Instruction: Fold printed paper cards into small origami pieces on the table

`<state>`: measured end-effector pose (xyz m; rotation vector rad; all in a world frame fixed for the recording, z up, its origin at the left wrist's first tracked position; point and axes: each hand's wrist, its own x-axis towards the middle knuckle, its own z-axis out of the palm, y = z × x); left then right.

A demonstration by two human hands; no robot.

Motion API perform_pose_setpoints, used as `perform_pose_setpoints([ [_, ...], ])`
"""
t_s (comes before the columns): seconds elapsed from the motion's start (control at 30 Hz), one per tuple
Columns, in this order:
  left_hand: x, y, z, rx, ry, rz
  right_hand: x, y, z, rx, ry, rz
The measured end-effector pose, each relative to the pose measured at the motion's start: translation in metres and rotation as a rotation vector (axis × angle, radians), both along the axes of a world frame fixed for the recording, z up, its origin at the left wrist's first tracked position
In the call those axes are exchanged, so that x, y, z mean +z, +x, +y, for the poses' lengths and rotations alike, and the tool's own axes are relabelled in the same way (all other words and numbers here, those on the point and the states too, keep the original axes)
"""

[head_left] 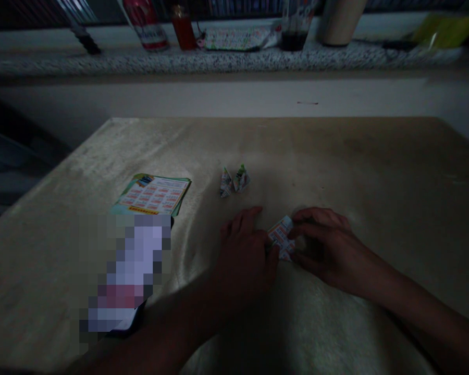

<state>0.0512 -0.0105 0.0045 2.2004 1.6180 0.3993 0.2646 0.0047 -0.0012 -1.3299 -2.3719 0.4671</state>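
Observation:
A small folded paper (282, 238) with printed red and blue blocks lies on the table between my two hands. My left hand (244, 255) rests on the table from the left, its thumb and index finger holding the paper's left side. From the right, my right hand (328, 245) grips the paper's right edge between thumb and fingers. Beyond my left hand stand two small folded paper shapes (225, 183) with pointed tips and similar print, side by side. A stack of printed sheets (154, 194) with green borders lies farther left.
Below the sheets is a phone (135, 271), its screen blurred out. The pale table (375, 161) meets a wall at the back. On a speckled ledge (219, 61) stand a red can (146, 26), a reddish bottle (183, 28), a dark-filled cup (294, 39) and a beige cylinder (342, 23).

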Motion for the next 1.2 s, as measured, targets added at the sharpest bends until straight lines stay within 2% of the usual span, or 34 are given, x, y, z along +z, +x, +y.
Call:
perform_pose_setpoints([
  [0.27, 0.002, 0.001, 0.001, 0.015, 0.01, 0.021, 0.003, -0.004, -0.004, 0.032, 0.008, -0.012],
  [0.53, -0.001, 0.001, -0.003, 0.009, 0.092, 0.033, 0.008, -0.005, -0.009, 0.095, 0.024, -0.085],
  [0.7, 0.002, -0.002, -0.005, -0.122, 0.162, 0.041, 0.01, -0.003, -0.008, 0.116, 0.029, -0.126],
  [0.83, 0.002, -0.006, -0.005, -0.135, 0.187, 0.041, 0.011, -0.003, -0.008, 0.125, 0.017, -0.138],
  [1.2, 0.0, 0.002, -0.002, -0.131, 0.144, 0.116, 0.015, -0.005, -0.008, 0.123, -0.011, -0.125],
])
